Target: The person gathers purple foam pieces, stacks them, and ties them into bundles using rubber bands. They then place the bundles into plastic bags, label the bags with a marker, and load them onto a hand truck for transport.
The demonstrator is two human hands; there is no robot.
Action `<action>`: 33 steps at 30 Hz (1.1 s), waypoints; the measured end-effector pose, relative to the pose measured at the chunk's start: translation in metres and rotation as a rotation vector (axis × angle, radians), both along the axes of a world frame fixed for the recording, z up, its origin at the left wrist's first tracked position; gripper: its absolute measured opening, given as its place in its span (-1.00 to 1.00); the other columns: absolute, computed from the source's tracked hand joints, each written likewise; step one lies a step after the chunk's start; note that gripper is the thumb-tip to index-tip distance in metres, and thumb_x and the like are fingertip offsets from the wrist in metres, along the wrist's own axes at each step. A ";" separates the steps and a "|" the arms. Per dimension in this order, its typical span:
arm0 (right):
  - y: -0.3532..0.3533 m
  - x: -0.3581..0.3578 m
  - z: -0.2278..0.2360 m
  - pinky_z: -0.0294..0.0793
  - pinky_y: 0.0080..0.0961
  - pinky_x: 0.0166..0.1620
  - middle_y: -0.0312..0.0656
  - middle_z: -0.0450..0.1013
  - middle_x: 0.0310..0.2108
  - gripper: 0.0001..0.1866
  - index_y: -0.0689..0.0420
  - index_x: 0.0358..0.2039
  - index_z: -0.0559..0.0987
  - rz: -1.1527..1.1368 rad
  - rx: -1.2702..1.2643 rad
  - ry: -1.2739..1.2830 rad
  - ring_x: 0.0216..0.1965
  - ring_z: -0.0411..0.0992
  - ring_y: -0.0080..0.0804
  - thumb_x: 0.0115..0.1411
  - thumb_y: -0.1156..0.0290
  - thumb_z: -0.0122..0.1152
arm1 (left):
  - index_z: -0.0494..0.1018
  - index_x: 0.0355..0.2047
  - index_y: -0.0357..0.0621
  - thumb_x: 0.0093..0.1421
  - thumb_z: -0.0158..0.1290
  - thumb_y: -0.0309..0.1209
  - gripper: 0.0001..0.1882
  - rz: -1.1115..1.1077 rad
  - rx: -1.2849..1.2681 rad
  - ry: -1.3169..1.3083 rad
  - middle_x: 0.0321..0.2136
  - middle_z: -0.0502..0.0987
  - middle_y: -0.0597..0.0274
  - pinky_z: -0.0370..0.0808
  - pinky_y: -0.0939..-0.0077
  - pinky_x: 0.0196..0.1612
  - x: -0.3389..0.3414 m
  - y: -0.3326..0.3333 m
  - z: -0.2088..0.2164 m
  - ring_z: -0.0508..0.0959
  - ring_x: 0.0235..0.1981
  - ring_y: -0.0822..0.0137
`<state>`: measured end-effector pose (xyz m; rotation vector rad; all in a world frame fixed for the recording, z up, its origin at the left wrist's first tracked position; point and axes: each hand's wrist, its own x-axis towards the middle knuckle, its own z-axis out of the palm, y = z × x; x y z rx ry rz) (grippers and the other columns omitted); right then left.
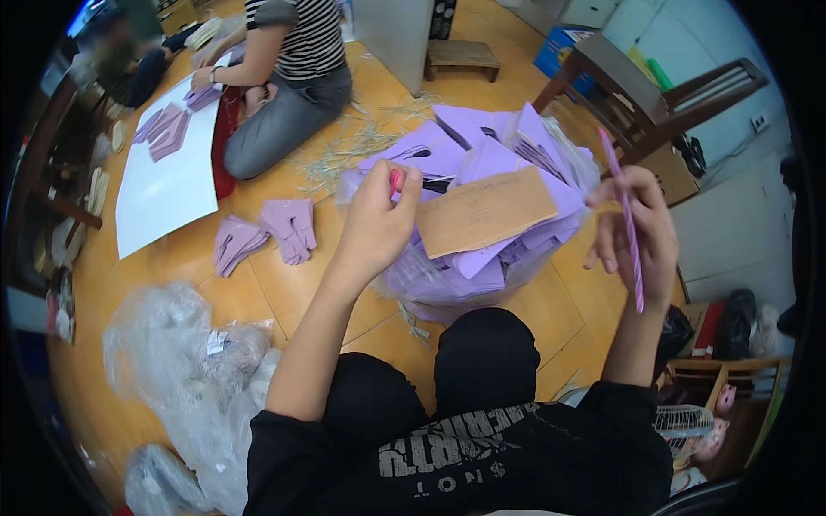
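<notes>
My left hand [385,209] is closed, and a small bit of a pinkish-red thing [396,181] shows between its fingers; the rest is hidden. It is raised over the left side of a big clear plastic bag [447,297] filled with purple cut pieces [490,162]. On top of these lies a brown paper card [487,212] with handwriting. To the right of the bag, my right hand [641,228] holds a thin twisted pink strip [631,224], one end up and the other hanging below the fingers. Whether both pink things are one piece, I cannot tell.
Two stacks of purple pieces [288,228] lie on the tiled floor, left of the bag. Crumpled clear plastic bags [185,370] are at lower left. A seated person [288,95] handles purple pieces beside a white sheet [172,206]. Straw-like scraps [361,142] and a wooden chair [645,95] are beyond.
</notes>
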<state>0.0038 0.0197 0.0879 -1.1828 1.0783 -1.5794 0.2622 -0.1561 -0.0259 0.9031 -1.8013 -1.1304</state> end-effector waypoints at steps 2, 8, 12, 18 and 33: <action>-0.014 0.006 -0.019 0.54 -0.56 -0.53 0.09 0.48 -0.18 -0.67 0.28 0.06 0.31 0.081 -0.055 -0.166 -0.64 0.33 -0.50 0.50 0.25 -0.12 | 0.25 -0.39 -0.23 0.40 0.10 -0.22 -0.62 -0.018 0.086 0.037 -0.45 0.51 0.08 0.44 0.36 -0.32 -0.010 0.003 -0.006 0.43 -0.40 0.36; -0.064 0.022 -0.047 0.43 -0.60 -0.50 -0.14 0.48 -0.39 -0.60 0.27 -0.18 0.46 -0.096 -0.010 0.086 -0.62 0.32 -0.58 0.55 0.14 -0.13 | 0.23 -0.41 -0.17 0.17 0.35 -0.25 -0.54 -0.058 0.107 -0.027 -0.49 0.45 0.19 0.40 0.44 -0.37 -0.031 0.002 -0.001 0.35 -0.45 0.42; -0.078 0.028 -0.044 0.38 -0.62 -0.47 -0.26 0.46 -0.54 -0.64 0.21 -0.33 0.46 -0.161 0.030 0.534 -0.59 0.33 -0.64 0.51 0.19 0.00 | 0.21 -0.44 -0.14 0.13 0.37 -0.32 -0.54 -0.028 0.166 0.043 -0.55 0.31 0.32 0.34 0.48 -0.42 -0.042 0.000 -0.005 0.26 -0.47 0.48; -0.097 0.024 -0.050 0.32 -0.50 -0.49 -0.27 0.41 -0.61 -0.62 0.23 -0.46 0.44 -0.186 0.074 0.564 -0.59 0.32 -0.62 0.48 0.27 0.07 | 0.17 -0.48 -0.10 0.08 0.40 -0.35 -0.49 -0.058 0.224 0.096 -0.56 0.22 0.40 0.29 0.51 -0.47 -0.048 0.002 -0.004 0.20 -0.48 0.51; -0.098 0.013 -0.079 0.35 -0.40 -0.53 -0.11 0.32 -0.69 -0.67 0.25 -0.48 0.42 -0.299 -0.232 0.854 -0.69 0.36 -0.35 0.47 0.42 0.01 | 0.14 -0.51 -0.04 0.07 0.44 -0.35 -0.45 -0.156 0.291 0.057 -0.57 0.19 0.47 0.23 0.59 -0.51 -0.051 -0.006 -0.011 0.16 -0.50 0.57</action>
